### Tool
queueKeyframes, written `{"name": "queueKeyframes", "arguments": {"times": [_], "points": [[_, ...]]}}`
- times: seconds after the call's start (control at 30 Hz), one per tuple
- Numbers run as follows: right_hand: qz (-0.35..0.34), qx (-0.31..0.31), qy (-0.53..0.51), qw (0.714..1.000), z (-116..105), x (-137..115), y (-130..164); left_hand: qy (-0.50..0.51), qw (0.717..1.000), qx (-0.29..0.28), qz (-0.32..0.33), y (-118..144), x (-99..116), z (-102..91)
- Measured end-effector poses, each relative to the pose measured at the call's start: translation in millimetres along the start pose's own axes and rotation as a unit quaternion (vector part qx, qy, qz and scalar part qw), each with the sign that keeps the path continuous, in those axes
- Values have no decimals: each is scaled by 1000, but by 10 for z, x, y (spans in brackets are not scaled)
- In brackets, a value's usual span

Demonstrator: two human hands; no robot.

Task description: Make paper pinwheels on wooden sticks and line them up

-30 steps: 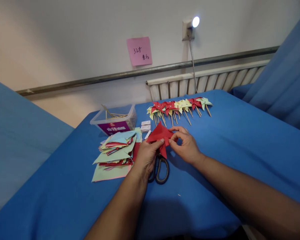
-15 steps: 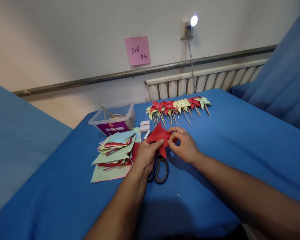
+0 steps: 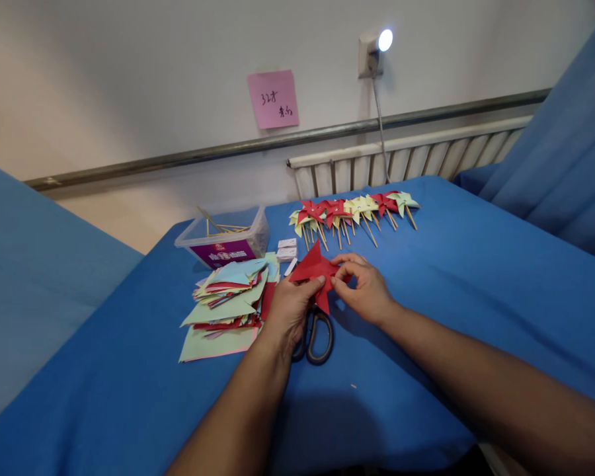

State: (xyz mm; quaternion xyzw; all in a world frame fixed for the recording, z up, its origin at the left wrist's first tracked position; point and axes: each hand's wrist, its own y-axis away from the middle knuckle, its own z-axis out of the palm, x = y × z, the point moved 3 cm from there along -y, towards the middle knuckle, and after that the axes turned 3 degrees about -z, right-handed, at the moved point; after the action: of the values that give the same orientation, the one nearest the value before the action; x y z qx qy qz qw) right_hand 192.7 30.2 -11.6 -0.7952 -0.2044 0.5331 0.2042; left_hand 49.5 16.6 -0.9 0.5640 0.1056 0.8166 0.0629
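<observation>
A red paper pinwheel (image 3: 311,266) with pointed, folded blades is held above the blue cloth. My left hand (image 3: 295,304) grips it from the left, thumb pressed across its middle. On the other side, my right hand (image 3: 361,285) pinches at its right part with thumb and index finger; whether something small sits between those fingertips is too fine to tell. Black-handled scissors (image 3: 320,338) lie beneath my left hand, their blades hidden. Close by on the left is a stack of coloured paper sheets (image 3: 228,301) in green, red, yellow and blue.
A clear plastic box (image 3: 222,246) with wooden sticks stands behind the paper. Small white boxes (image 3: 287,250) sit beside it. Several finished pinwheels on sticks (image 3: 359,210) lie in a row at the back, before a radiator (image 3: 411,155). Blue cloth (image 3: 456,284) covers the table.
Almost nothing differs. Both hands keep their hold on the red pinwheel, and the view has shifted very slightly.
</observation>
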Motion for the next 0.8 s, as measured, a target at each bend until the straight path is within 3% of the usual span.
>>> {"name": "queueKeyframes", "arguments": {"times": [0.47, 0.57, 0.63, 0.7, 0.8], "points": [[10, -5, -22, 1000, -3, -39, 3, -56, 998, 25, 11, -5, 6, -26], [63, 12, -88, 994, -5, 18, -9, -69, 997, 29, 12, 6, 44, -30], [141, 32, -177, 974, -13, 92, -29, -79, 997, 7, 1, 13, 76, -32], [226, 29, -281, 932, -15, 156, -49, -92, 995, -36, -20, 20, 104, -32], [300, -43, -393, 868, -15, 167, -67, -125, 986, -102, -40, 40, 140, -35]]}}
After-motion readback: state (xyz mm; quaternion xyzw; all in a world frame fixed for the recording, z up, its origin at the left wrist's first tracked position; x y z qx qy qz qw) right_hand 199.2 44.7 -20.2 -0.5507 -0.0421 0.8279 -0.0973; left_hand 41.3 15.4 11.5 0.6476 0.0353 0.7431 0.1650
